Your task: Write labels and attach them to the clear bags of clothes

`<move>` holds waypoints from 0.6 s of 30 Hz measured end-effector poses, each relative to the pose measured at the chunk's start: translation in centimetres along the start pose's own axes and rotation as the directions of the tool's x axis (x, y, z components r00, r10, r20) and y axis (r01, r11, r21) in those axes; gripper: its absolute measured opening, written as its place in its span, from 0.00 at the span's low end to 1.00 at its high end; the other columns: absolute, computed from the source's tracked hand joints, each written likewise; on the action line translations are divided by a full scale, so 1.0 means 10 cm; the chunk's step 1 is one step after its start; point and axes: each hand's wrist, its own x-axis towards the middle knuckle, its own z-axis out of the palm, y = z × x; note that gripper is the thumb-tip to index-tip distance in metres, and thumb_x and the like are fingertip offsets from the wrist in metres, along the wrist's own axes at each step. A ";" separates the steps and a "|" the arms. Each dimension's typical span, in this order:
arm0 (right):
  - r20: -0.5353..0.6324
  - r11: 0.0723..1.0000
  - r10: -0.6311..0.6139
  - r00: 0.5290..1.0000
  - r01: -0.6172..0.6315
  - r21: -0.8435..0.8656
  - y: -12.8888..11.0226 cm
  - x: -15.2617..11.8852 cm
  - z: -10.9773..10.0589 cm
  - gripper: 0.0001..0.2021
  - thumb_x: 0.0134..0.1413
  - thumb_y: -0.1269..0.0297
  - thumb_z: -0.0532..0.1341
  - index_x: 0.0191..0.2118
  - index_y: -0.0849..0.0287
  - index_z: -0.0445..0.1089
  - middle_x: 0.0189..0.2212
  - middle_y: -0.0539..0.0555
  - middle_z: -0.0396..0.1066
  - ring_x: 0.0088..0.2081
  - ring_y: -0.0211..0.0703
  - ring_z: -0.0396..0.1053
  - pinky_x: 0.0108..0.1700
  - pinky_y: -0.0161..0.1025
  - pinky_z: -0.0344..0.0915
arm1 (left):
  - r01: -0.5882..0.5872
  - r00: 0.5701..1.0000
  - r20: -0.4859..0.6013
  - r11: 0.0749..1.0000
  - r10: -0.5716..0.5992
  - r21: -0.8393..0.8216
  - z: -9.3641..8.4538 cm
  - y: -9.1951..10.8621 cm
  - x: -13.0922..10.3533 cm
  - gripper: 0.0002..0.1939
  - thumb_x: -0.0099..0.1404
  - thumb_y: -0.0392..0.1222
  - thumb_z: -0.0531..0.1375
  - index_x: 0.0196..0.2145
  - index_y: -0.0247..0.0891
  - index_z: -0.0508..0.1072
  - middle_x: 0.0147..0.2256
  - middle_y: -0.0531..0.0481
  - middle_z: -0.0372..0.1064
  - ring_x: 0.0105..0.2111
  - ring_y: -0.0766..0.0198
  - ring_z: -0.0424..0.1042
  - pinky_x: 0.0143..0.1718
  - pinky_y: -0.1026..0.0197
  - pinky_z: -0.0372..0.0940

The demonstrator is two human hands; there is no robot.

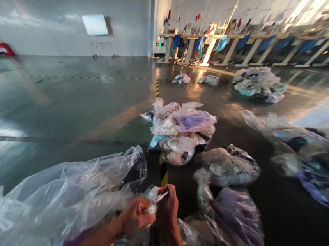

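Low in the head view, my left hand [137, 216] is closed on the gathered neck of a clear plastic bag [153, 195]. Right beside it, my right hand [168, 206] pinches a thin whitish strip [162, 196] at the same bunched plastic. The strip's exact kind is too blurred to tell. A large clear bag [69, 191] with dark and purple contents lies to the left of my hands. To the right lies another bag [236, 224] with purple contents.
A pile of filled bags [184, 129] lies ahead on the dark floor, with more bags [316, 158] at the right and a heap [259, 84] farther back. Sewing tables [191, 37] line the back right. A whiteboard [94, 24] stands by the wall.
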 end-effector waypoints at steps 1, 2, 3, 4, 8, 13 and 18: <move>-0.002 1.000 0.002 1.000 -0.002 -0.004 -0.01 0.00 0.00 0.07 0.51 0.62 0.57 0.34 0.54 0.56 0.26 0.46 0.67 0.25 0.38 0.65 0.28 0.33 0.62 | 0.014 1.000 0.010 1.000 -0.014 -0.001 -0.02 0.03 -0.01 0.17 0.57 0.45 0.58 0.20 0.39 0.53 0.20 0.57 0.46 0.22 0.70 0.47 0.25 0.60 0.41; -0.006 1.000 0.002 1.000 -0.002 -0.015 -0.02 0.01 -0.01 0.07 0.52 0.61 0.57 0.33 0.54 0.56 0.25 0.46 0.67 0.25 0.38 0.65 0.28 0.33 0.62 | 0.036 0.999 0.014 0.999 -0.036 0.034 -0.04 0.06 -0.02 0.17 0.57 0.44 0.58 0.19 0.39 0.53 0.20 0.57 0.45 0.22 0.70 0.46 0.25 0.60 0.41; -0.010 1.000 -0.001 1.000 0.000 -0.031 -0.04 0.02 -0.02 0.07 0.53 0.61 0.57 0.32 0.54 0.56 0.25 0.46 0.66 0.25 0.38 0.65 0.28 0.33 0.62 | 0.049 0.999 0.009 0.994 -0.050 0.101 -0.07 0.09 -0.03 0.17 0.58 0.43 0.57 0.19 0.39 0.53 0.19 0.57 0.46 0.22 0.70 0.48 0.26 0.60 0.43; -0.013 0.999 -0.007 1.000 0.006 -0.048 -0.06 0.03 -0.03 0.07 0.54 0.61 0.57 0.32 0.54 0.57 0.24 0.46 0.67 0.25 0.39 0.66 0.28 0.34 0.62 | 0.056 0.998 -0.007 0.980 -0.056 0.191 -0.09 0.11 -0.04 0.16 0.58 0.42 0.57 0.19 0.39 0.53 0.19 0.57 0.47 0.23 0.69 0.50 0.27 0.60 0.45; -0.016 0.993 -0.050 0.999 0.048 -0.107 -0.23 0.09 -0.05 0.08 0.55 0.59 0.59 0.34 0.55 0.60 0.31 0.50 0.72 0.33 0.43 0.71 0.37 0.37 0.66 | 0.115 0.990 -0.136 0.816 -0.045 0.567 -0.14 0.21 -0.05 0.10 0.57 0.41 0.60 0.21 0.37 0.65 0.24 0.51 0.61 0.32 0.61 0.63 0.36 0.59 0.54; -0.037 0.986 -0.071 0.997 0.064 -0.156 -0.41 0.05 0.05 0.09 0.56 0.58 0.60 0.33 0.54 0.59 0.36 0.53 0.74 0.36 0.44 0.72 0.40 0.39 0.66 | 0.177 0.964 -0.264 0.725 0.008 0.665 -0.07 0.13 0.01 0.13 0.53 0.47 0.67 0.28 0.34 0.72 0.33 0.42 0.68 0.41 0.50 0.68 0.46 0.51 0.59; -0.006 0.968 -0.128 0.992 0.124 -0.219 -0.40 -0.06 0.12 0.08 0.57 0.57 0.62 0.34 0.55 0.66 0.38 0.54 0.75 0.40 0.47 0.73 0.45 0.42 0.66 | 0.145 0.946 -0.324 0.875 0.014 0.463 -0.10 0.00 0.02 0.17 0.52 0.50 0.66 0.22 0.39 0.63 0.25 0.49 0.61 0.29 0.59 0.61 0.35 0.54 0.57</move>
